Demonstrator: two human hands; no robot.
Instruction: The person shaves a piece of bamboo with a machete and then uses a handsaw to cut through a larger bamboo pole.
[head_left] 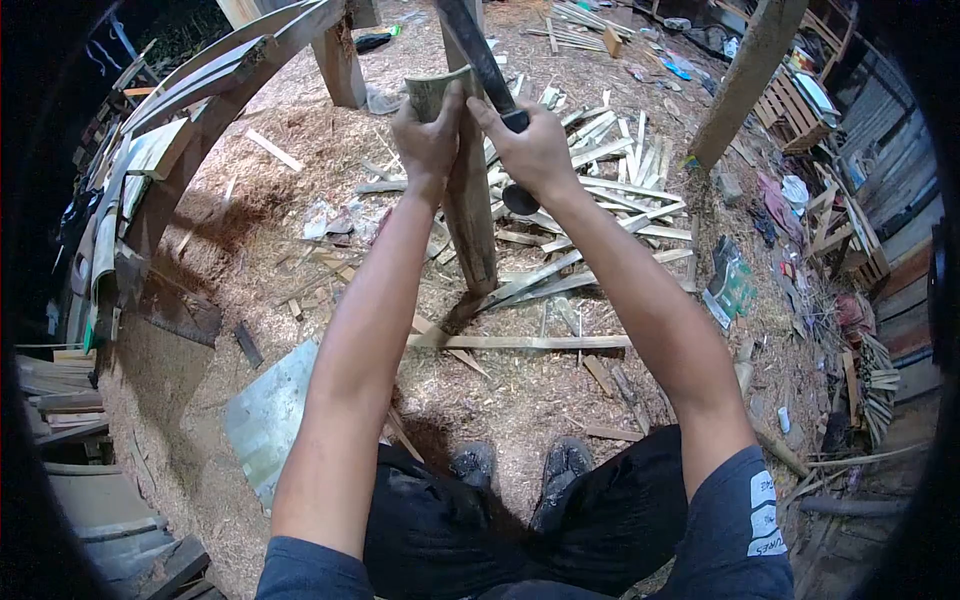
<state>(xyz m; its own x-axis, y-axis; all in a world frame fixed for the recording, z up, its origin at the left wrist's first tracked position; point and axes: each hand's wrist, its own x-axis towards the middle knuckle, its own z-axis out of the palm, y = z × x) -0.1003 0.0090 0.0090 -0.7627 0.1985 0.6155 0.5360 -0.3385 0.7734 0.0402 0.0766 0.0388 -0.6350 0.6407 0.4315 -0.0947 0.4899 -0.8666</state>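
Observation:
My left hand is closed round a short piece of split bamboo, curved at its upper end, beside a wooden post. My right hand grips the dark handle of a long machete, its fingers wrapped round the grip near the post. The machete's blade points up and away, slanting to the left across the post's upper part. A round black handle end shows below my right hand. The two hands are close together, at the post's left and right sides.
Split wood strips lie in a pile behind and right of the post. A wooden rack curves along the left. A flat grey sheet lies on the shavings-covered ground. A slanting pole stands at the right, near a wooden crate.

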